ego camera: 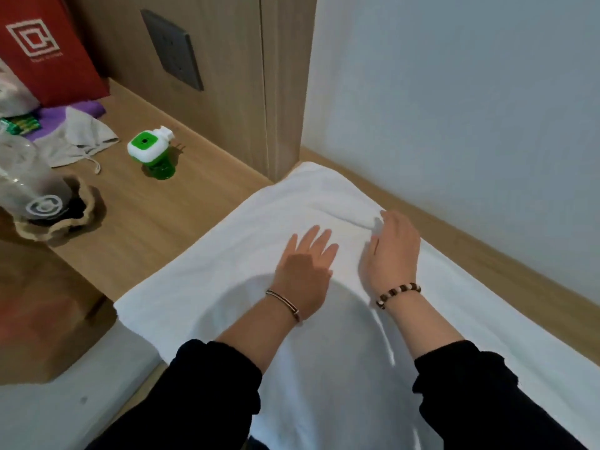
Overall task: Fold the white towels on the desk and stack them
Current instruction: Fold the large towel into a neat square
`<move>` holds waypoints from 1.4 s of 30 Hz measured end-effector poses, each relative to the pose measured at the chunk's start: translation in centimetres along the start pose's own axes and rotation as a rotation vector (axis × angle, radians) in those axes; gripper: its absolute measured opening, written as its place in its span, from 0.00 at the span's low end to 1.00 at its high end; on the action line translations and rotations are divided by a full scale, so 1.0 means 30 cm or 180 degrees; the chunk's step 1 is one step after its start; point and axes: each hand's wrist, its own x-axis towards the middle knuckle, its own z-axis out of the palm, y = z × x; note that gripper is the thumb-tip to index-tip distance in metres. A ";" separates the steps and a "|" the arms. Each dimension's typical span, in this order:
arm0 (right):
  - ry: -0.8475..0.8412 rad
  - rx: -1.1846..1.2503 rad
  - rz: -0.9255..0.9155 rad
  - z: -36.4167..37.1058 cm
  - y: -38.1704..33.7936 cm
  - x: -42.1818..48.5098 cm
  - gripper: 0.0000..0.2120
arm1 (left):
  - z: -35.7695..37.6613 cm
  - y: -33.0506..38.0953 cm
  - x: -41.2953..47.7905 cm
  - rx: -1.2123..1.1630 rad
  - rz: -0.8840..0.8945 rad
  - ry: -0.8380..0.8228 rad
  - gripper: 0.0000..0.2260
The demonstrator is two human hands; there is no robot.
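White towel (227, 254) lies spread under both hands. Left hand (305, 271) flat, fingers splayed; right hand (393, 254) curled, pinching a raised fold. Red bag (65, 69): square white logo, lettering unreadable.

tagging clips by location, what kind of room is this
Probably a hotel or dorm room: a built-in light wooden desk, a dark grey wall socket plate, and a green-and-white plug-in mosquito repeller.

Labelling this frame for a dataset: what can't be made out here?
Head view:
- Near end of white towel: under the sleeves, cut by bottom edge.
- Fingertips of right hand: curled under it; grip unclear.
- Lettering on red bag: blurred.
- Left edge cuts off clear plastic container.
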 end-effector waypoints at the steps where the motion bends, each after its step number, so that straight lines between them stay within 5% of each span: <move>1: -0.0008 -0.0223 0.0306 -0.030 0.060 -0.061 0.20 | 0.021 0.046 0.017 0.0093 0.0223 -0.0272 0.24; 6: -0.0619 -0.0992 0.1695 -0.122 0.343 -0.334 0.24 | 0.115 0.242 0.073 0.0064 0.1030 -0.0762 0.27; 20: -0.0793 -0.0763 0.1168 -0.145 0.561 -0.240 0.28 | 0.214 0.464 0.148 0.0245 0.0378 -0.0630 0.27; 23: -0.0815 -0.0211 0.0976 -0.190 0.566 -0.221 0.25 | 0.213 0.522 0.150 0.0297 0.0095 -0.0659 0.26; 26: -0.0348 0.0482 0.0941 -0.286 0.617 -0.265 0.22 | 0.215 0.607 0.140 0.0194 0.0051 -0.0629 0.26; 29: 0.0089 -0.0440 0.1262 -0.378 0.777 -0.355 0.17 | 0.229 0.720 0.126 0.0146 0.0603 -0.0644 0.25; 33: -0.0258 -0.1290 0.2546 -0.479 1.009 -0.483 0.22 | 0.274 0.825 0.124 0.0411 0.0915 -0.0719 0.25; 37: 0.0084 -0.0902 0.3618 -0.532 1.150 -0.622 0.30 | 0.297 0.847 0.127 0.0565 0.0813 -0.0647 0.26; 42: 0.0995 -0.0518 0.3529 -0.487 1.209 -0.601 0.15 | 0.300 0.867 0.134 0.0655 0.0810 -0.0539 0.27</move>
